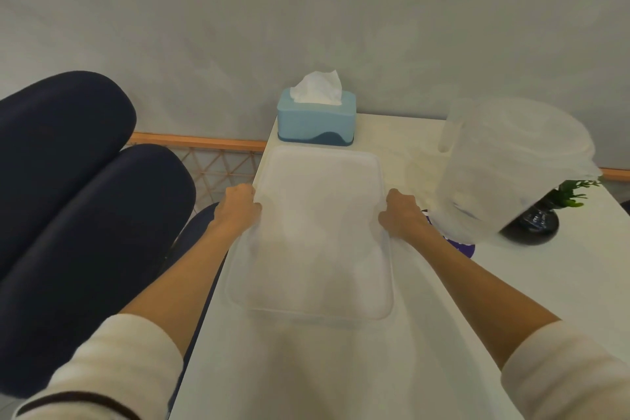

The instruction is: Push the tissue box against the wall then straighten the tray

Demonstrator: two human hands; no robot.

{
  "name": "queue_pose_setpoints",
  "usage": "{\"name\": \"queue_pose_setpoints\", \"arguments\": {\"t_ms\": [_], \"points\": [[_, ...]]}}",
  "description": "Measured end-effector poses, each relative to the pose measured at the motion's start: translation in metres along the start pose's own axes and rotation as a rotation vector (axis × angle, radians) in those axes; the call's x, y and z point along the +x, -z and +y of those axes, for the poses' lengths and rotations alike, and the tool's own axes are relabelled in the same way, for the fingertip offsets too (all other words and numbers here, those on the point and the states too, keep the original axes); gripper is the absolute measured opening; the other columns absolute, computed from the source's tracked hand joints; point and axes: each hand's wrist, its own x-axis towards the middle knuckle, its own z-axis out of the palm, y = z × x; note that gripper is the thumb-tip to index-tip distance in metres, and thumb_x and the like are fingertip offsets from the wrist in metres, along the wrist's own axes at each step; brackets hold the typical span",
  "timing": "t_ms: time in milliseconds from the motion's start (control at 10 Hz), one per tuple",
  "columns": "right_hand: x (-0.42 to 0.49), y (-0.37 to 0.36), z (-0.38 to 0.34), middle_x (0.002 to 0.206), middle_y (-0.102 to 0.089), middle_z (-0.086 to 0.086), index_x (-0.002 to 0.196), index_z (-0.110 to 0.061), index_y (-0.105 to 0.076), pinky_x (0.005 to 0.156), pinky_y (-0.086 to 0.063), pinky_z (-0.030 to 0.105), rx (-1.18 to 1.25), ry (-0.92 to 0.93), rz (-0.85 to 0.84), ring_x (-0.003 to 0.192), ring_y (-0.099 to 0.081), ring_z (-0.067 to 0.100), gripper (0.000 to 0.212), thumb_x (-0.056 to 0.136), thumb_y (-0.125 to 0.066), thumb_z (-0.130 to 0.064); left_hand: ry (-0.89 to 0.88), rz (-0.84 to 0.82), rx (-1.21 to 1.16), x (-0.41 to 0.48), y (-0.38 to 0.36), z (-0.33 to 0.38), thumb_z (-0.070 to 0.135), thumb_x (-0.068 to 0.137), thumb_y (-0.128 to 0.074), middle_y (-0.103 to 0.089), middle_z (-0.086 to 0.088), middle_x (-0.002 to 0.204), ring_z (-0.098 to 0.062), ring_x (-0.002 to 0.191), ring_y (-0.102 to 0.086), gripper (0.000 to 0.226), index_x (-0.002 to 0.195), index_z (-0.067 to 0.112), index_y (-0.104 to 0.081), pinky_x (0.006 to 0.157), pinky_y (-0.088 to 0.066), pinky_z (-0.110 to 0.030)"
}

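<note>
A light blue tissue box (316, 122) with a white tissue sticking out stands at the table's far left corner, its back close to the grey wall. Just in front of it lies a frosted translucent tray (317, 235), roughly square to the table's left edge. My left hand (238, 208) grips the tray's left rim and my right hand (402, 215) grips its right rim, both near the middle of the long sides. The tray holds nothing.
The white table (443, 351) runs toward me. A translucent plastic pitcher (511, 167) stands right of the tray on a purple coaster, with a small green plant in a dark vase (545, 215) behind it. A dark blue padded chair (78, 215) stands to the left.
</note>
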Motion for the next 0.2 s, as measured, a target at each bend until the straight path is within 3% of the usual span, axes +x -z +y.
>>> {"name": "queue_pose_setpoints", "arguments": {"t_ms": [100, 200], "points": [[-0.008, 0.007, 0.001, 0.117, -0.052, 0.017, 0.121, -0.001, -0.046, 0.071, -0.04, 0.034, -0.033, 0.06, 0.015, 0.088, -0.048, 0.03, 0.033, 0.09, -0.045, -0.011, -0.062, -0.045, 0.0, -0.01, 0.003, 0.013, 0.017, 0.092, -0.056, -0.052, -0.019, 0.134, -0.036, 0.117, -0.054, 0.048, 0.136, 0.003, -0.042, 0.096, -0.049, -0.046], [-0.015, 0.016, 0.004, 0.123, -0.054, 0.018, 0.126, -0.003, -0.045, 0.082, -0.046, 0.039, -0.062, 0.158, 0.047, 0.106, -0.054, 0.035, 0.039, 0.089, -0.046, -0.015, -0.188, -0.11, -0.001, -0.022, 0.002, 0.032, 0.026, 0.093, -0.057, -0.039, -0.017, 0.147, -0.034, 0.134, -0.04, 0.063, 0.147, 0.01, -0.028, 0.109, -0.039, -0.047]]}}
